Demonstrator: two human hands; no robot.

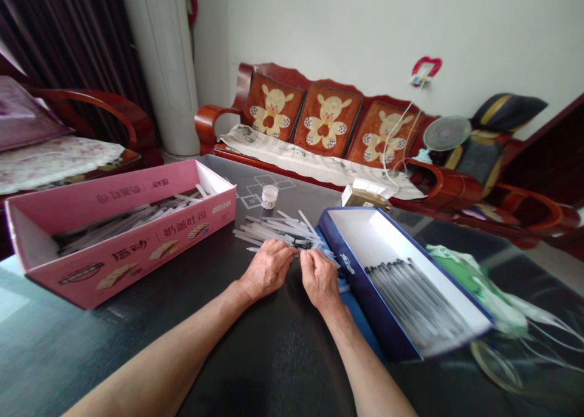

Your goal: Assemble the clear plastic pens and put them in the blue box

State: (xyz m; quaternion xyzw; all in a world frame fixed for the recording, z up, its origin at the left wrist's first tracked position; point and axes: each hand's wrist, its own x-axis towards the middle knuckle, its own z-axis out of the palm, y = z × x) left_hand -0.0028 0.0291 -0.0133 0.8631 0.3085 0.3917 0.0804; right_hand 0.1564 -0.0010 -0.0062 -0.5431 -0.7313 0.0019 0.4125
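Observation:
My left hand (269, 268) is closed above the dark table, fingers pinched around what looks like a slim pen, mostly hidden. Close beside it, my right hand (319, 275) also pinches, its fingertips meeting the left ones; what lies between them is too small to make out. Just beyond both hands is a loose heap of whitish pen barrels (278, 227), with some small dark parts among them. To the right, a blue box with a white inside (396, 237) holds a row of clear pens (410, 298) with black ends.
A long pink carton (168, 237) with more pale tubes inside stands at the left. A small white tub (269, 196) sits beyond the heap. Blue cloth or plastic lies by the blue box. Further right are a green-and-white bag (479, 283) and a tape roll (496, 366).

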